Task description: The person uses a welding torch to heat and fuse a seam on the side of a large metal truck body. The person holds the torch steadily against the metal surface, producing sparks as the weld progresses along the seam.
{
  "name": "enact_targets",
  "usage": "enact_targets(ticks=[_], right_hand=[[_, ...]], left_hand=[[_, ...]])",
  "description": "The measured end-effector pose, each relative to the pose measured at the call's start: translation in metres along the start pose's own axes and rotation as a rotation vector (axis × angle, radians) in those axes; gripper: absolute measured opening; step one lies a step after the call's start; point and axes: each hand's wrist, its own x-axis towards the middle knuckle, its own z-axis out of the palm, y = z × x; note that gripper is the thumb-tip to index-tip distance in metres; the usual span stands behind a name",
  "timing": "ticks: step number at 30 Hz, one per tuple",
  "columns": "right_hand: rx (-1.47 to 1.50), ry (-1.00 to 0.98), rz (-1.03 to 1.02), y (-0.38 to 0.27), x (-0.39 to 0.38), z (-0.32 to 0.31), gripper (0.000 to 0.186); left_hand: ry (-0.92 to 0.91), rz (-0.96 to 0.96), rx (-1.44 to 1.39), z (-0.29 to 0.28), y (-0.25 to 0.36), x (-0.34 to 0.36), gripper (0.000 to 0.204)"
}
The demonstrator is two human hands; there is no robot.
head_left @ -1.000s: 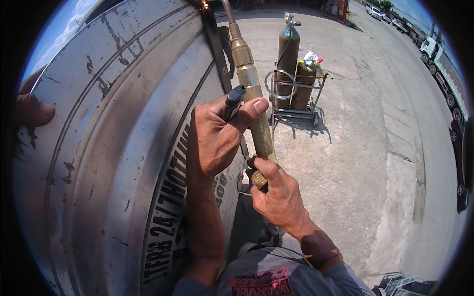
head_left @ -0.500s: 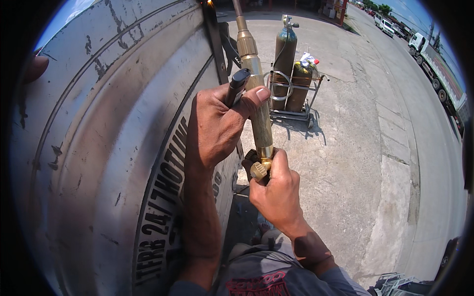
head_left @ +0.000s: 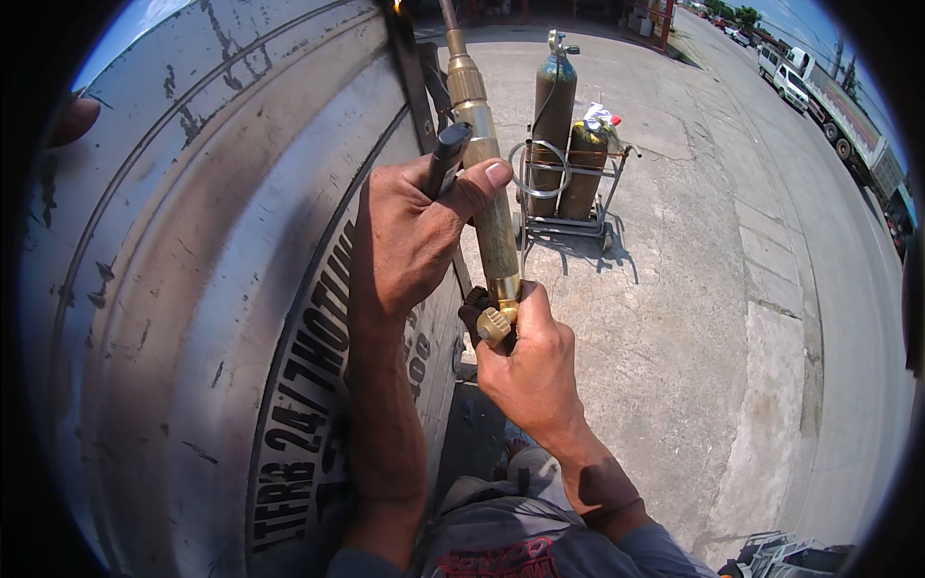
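A brass gas torch point(head_left: 498, 236) slants up through the middle of the view, its narrow neck running out at the top edge. My left hand point(head_left: 409, 236) is closed round its body, thumb lying across the brass. A dark, black-ended stick-like object point(head_left: 445, 159) also stands up between that thumb and the fingers; its kind I cannot make out. My right hand point(head_left: 533, 361) grips the torch's lower end, next to the ridged brass valve knob point(head_left: 492, 326). A small orange flame or glow point(head_left: 398, 6) shows at a dark upright post point(head_left: 409, 87), by the top edge.
A scuffed metal vehicle panel point(head_left: 207, 318) with black lettering fills the left side. Two gas cylinders point(head_left: 551, 135) stand on a wheeled cart point(head_left: 564, 227) ahead on the concrete. Another person's fingertip point(head_left: 77, 120) shows at far left. Trucks point(head_left: 848, 120) are on the road at right.
The torch and both my hands have shifted slightly left in view, with the same grips. On the road, the white van and the truck have changed position.
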Motion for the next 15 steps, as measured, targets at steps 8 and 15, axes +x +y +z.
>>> enact_targets(ticks=[8, 15], right_hand=[[0.025, -0.002, -0.031, 0.0, 0.0012, 0.0029, 0.041], [0.045, -0.014, -0.02, 0.002, 0.0016, 0.0055, 0.044]], left_hand=[[0.019, -0.002, 0.054, -0.0031, -0.0007, 0.0007, 0.037], [0.023, -0.101, 0.076, -0.0051, 0.0043, 0.0008, 0.037]])
